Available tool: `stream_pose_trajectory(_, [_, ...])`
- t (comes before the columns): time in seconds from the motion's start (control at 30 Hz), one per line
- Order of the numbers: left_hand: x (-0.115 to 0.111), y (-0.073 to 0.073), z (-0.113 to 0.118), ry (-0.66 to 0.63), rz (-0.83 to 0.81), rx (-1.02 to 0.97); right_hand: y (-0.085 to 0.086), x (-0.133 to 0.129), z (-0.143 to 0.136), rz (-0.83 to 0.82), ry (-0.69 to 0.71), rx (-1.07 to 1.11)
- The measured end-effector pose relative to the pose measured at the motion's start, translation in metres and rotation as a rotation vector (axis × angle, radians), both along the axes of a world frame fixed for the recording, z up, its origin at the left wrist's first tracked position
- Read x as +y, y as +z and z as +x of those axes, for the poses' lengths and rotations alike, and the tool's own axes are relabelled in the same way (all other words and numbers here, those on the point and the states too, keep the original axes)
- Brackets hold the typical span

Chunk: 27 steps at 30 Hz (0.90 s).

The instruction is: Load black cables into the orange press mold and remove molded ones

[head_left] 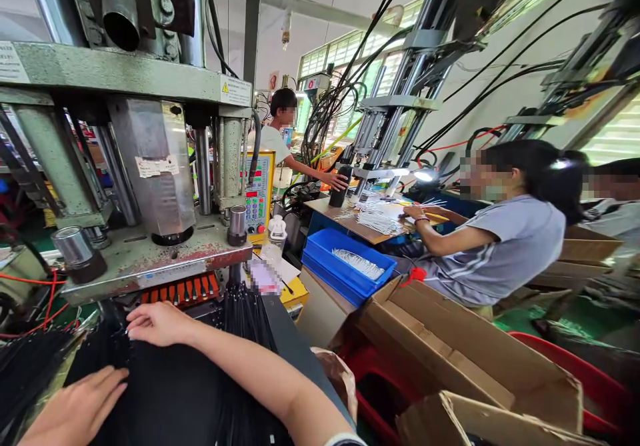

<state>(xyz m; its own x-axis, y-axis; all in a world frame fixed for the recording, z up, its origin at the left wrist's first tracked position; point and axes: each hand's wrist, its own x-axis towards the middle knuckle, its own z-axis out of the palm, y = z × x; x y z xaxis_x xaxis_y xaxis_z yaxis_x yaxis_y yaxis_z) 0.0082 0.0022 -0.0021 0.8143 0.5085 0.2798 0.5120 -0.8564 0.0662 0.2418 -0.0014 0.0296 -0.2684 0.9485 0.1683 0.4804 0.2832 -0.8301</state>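
Note:
My left hand point(83, 399) lies low at the left with its fingers stretched out, close to a bundle of thin black cables point(95, 356). Just above it, my right hand point(163, 324) has bent fingers drawn together near the top of that bundle; whatever they pinch is too small to make out. Behind my right hand, an orange mould point(183, 289) with several black cable ends in it sits under the press point(160, 266). More black cables point(247, 316) hang beside the mould on the right. A dark work surface point(170, 389) shows below my right forearm.
A control panel point(257, 196) stands right of the press. Blue trays point(320, 259) hold white cables, with cardboard boxes point(450, 339) nearer me. A co-worker point(510, 233) sits handling white strands at a table; another person point(277, 139) reaches toward a black cylinder point(340, 189).

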Motion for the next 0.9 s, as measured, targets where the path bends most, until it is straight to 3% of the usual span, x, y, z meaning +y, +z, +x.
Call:
stream_pose_trajectory(0.1, [0.023,0.016,0.023,0.133,-0.301,-0.048,0.004,-0.008,0.005,0.135,-0.082,0.099])
stream_pose_trajectory(0.17, [0.031,0.024,0.038,0.158,-0.435,-0.068,0.009,-0.016,0.011,0.27,-0.13,0.083])
stream_pose_trajectory(0.23, [0.033,0.029,0.05,0.207,-0.451,-0.045,0.015,-0.026,0.022,0.36,-0.207,0.064])
stream_pose_trajectory(0.3, [0.033,0.031,0.054,0.315,-0.28,0.003,0.019,-0.039,0.036,0.372,-0.3,0.013])
stream_pose_trajectory(0.37, [0.032,0.03,0.053,0.441,0.0,0.072,0.021,-0.055,0.055,0.298,-0.381,-0.141])
stream_pose_trajectory(0.43, [0.034,0.029,0.048,0.567,0.159,0.155,0.019,-0.074,0.075,0.133,-0.464,-0.414])
stream_pose_trajectory(0.5, [0.038,0.029,0.043,0.656,0.096,0.206,0.013,-0.091,0.092,-0.064,-0.548,-0.69])
stream_pose_trajectory(0.57, [0.043,0.031,0.038,0.701,-0.044,0.188,0.005,-0.104,0.105,-0.192,-0.602,-0.821])
stream_pose_trajectory(0.73, [0.059,0.037,0.028,0.752,-0.212,0.101,-0.015,-0.115,0.122,-0.23,-0.657,-0.635])
stream_pose_trajectory(0.9, [0.063,0.045,0.02,0.748,-0.328,-0.073,-0.02,-0.122,0.136,-0.195,-0.73,-0.444])
